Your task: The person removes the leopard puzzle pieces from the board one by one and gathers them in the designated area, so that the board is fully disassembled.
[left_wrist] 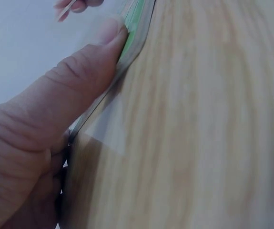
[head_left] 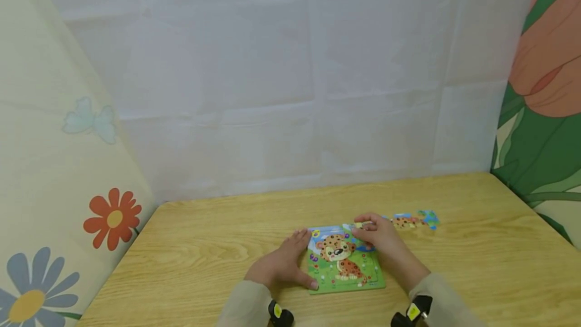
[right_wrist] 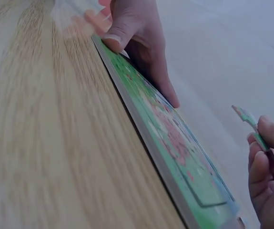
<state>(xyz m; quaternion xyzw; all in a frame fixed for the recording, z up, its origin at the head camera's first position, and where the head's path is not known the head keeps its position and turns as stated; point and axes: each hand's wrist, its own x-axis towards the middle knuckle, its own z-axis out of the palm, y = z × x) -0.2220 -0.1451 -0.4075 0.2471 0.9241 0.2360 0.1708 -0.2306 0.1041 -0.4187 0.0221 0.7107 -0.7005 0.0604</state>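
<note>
A green-bordered jigsaw puzzle board [head_left: 327,288] with a cartoon leopard cub lies flat on the wooden table. My left hand [head_left: 283,261] rests along its left side, fingers spread, the thumb pressing on the near left corner. In the left wrist view that thumb [left_wrist: 79,71] lies over the board's edge. Above the board's upper right part, my right hand [head_left: 383,240] pinches a small puzzle piece. The right wrist view shows this piece [right_wrist: 244,115], thin and green, between thumb and fingers, raised off the board. The right hand partly covers the board's upper right area in the head view.
Several loose puzzle pieces [head_left: 410,222] lie in a row on the table [head_left: 476,246], behind and right of the board. A white cloth backdrop [head_left: 236,64] hangs behind the table, with flower-patterned panels on both sides. Each wrist wears a black camera mount.
</note>
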